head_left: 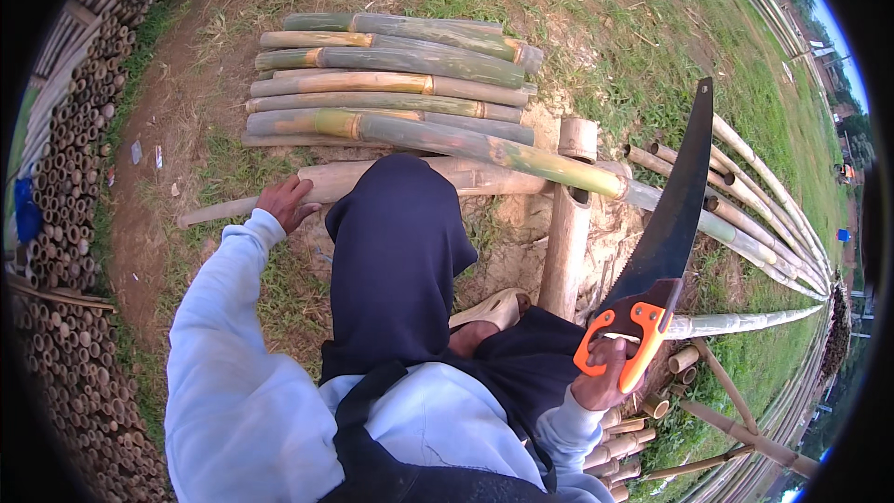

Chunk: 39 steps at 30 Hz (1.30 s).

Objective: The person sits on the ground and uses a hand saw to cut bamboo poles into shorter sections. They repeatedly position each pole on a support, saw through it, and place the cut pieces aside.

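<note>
My right hand [603, 374] is closed around the orange handle of a handsaw [672, 210]. Its dark, toothed blade tilts upward and stands over a long green bamboo pole [484, 151]. That pole runs from left to right across a bamboo support [565, 242] with a short upright stub [577, 138]. At the left, my left hand [287, 204] lies on a brown bamboo length [349, 181], fingers apart. My raised knee, under dark cloth, covers part of this brown length.
Several cut bamboo lengths [400, 60] lie side by side ahead. More long poles [764, 196] fan out at the right. Short bamboo pieces [619, 447] sit near my right arm. A tall stack of cut bamboo [70, 196] lines the left, with grass and bare soil between.
</note>
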### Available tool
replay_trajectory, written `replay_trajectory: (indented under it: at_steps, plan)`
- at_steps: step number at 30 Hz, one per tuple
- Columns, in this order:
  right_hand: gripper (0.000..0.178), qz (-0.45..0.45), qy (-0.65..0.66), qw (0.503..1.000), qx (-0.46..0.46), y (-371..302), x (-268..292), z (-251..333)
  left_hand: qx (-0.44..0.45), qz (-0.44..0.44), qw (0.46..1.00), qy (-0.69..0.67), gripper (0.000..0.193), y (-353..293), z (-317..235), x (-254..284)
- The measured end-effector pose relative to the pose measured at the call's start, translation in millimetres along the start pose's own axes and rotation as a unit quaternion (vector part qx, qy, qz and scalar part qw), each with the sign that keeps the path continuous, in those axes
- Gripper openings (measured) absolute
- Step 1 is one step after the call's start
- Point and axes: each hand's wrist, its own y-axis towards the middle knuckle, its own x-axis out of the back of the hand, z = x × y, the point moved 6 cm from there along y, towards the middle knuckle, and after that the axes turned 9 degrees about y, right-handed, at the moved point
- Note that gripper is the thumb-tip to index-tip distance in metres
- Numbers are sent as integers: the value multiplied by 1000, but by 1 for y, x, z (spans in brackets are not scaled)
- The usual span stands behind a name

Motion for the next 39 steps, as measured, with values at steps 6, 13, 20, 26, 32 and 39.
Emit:
replay_trajectory:
  at_steps: [6,13,20,26,32,39]
  plan:
    - [13,-5,5,1000,7,-1,-4,10,-53,-206,976,-49,45,96,-75,73]
    - [15,-68,-4,997,43,-7,16,31,-201,-242,941,-121,56,200,-196,103]
    - [22,-85,-36,995,38,-3,39,28,-208,-127,964,-104,58,226,-240,75]
    - [25,-95,-39,994,26,-1,42,19,-201,-96,967,-125,60,246,-255,62]
    - [20,-61,-13,997,36,9,20,21,-275,114,954,-46,55,281,-269,30]
    - [18,-36,-15,999,34,12,28,14,-309,131,942,8,50,298,-281,40]
